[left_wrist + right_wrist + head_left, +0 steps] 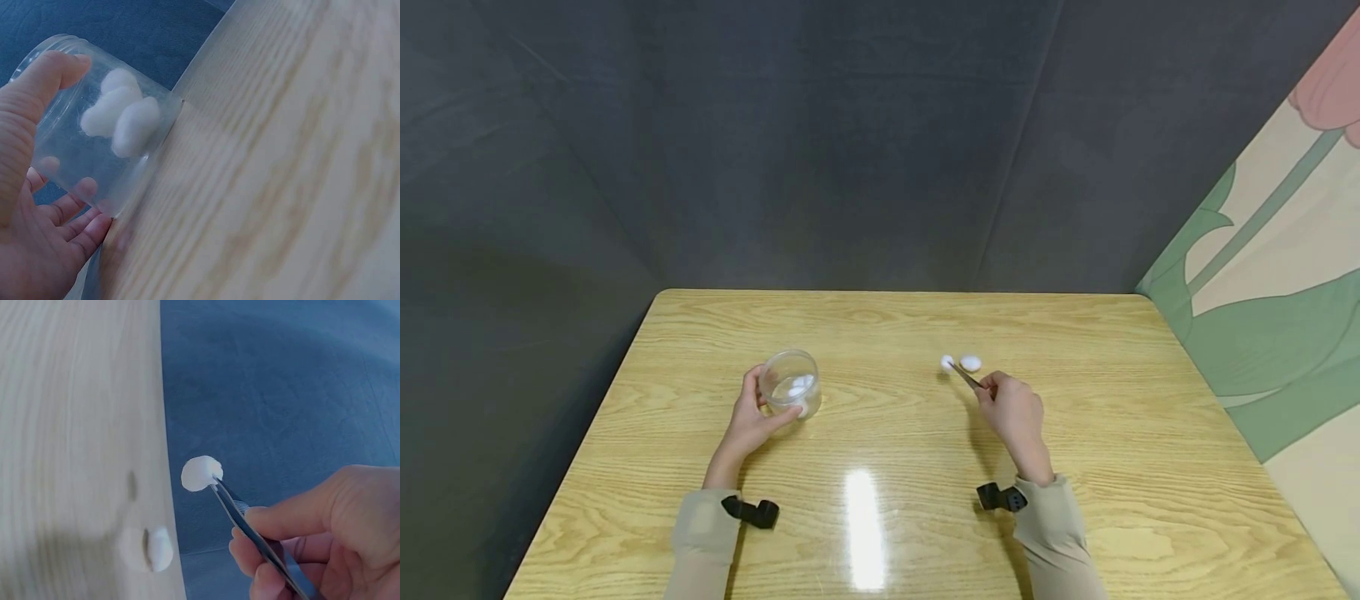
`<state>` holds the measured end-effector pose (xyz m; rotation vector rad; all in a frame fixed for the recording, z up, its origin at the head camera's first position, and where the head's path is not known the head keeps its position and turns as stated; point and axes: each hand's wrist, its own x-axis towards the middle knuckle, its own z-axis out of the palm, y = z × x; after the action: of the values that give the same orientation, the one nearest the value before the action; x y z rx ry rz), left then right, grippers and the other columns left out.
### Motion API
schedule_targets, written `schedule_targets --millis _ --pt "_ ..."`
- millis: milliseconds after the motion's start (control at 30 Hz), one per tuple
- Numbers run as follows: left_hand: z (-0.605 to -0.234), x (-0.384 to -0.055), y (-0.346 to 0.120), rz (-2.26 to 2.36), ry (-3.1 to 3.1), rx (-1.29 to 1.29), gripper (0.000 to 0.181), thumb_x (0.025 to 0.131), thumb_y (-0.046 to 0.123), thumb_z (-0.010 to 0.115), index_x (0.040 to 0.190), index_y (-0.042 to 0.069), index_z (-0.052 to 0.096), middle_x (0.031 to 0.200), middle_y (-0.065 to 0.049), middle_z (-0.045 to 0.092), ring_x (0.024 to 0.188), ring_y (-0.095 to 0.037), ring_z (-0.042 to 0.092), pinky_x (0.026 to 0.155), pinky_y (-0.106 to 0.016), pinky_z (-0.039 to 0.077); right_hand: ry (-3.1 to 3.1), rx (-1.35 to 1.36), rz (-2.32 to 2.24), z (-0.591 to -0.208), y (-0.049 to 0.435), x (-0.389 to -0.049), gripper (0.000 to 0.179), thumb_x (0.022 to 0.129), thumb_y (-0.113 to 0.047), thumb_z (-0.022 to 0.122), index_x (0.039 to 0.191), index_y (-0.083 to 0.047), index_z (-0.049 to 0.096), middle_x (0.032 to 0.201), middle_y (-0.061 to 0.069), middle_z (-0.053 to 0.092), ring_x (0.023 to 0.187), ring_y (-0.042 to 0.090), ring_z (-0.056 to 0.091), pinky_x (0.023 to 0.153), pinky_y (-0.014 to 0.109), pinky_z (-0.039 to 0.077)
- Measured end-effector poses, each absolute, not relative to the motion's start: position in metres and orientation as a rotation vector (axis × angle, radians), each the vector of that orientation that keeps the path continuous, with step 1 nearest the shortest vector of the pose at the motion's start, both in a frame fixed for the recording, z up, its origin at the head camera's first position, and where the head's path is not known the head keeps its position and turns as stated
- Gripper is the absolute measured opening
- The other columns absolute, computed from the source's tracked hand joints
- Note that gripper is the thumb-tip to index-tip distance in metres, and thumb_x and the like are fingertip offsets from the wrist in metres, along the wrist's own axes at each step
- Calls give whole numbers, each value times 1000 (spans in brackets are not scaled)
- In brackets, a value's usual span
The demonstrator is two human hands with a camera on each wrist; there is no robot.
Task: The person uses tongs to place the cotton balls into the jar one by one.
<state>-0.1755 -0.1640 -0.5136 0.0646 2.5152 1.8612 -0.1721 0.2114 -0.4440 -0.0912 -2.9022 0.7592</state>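
My left hand holds a clear plastic jar on the table's left half, thumb on one side and fingers curled about the other. Inside it lie several white cotton balls, seen through the wall in the left wrist view. My right hand pinches metal tweezers between thumb and fingers. Their tips grip one cotton ball, which hangs above the tabletop, its shadow apart from it. Another cotton ball lies on the table just right of the tweezer tips.
The wood-grain table ends at a dark cloth backdrop behind and on the left. A floral-patterned cloth stands along the right side. A bright light reflection shows on the tabletop between the forearms.
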Motion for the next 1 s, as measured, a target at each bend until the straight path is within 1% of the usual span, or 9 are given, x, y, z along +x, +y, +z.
schedule_targets --millis 133,367,700,1000 --pt "-518 -176 -165 1867 2523 74 81 75 11 79 138 9 28 137 -18 40 112 -32 43 89 -43 34 -2888 -80 791 -440 208 -171 10 85 -10 63 85 -1 66 64 4 59 49 17 47 46 31 34" --pt "-485 -164 -158 1861 2491 75 78 77 2 74 137 -2 25 138 -27 36 115 -41 40 92 -48 31 -2824 -8 806 -432 200 -170 8 83 -9 65 83 0 66 61 5 59 46 15 44 45 30 33" --pt "-483 -163 -156 1875 2485 66 78 77 2 75 138 -1 26 138 -26 37 117 -40 40 93 -49 31 -2806 81 769 -426 187 -171 9 83 -9 67 83 -1 67 60 3 59 46 14 44 48 31 34" --pt "-482 -164 -156 1866 2490 85 78 76 3 75 137 1 26 136 -25 39 114 -41 42 92 -51 33 -2767 142 789 -422 172 -173 7 82 -9 69 79 -3 67 56 1 55 45 13 42 47 30 34"
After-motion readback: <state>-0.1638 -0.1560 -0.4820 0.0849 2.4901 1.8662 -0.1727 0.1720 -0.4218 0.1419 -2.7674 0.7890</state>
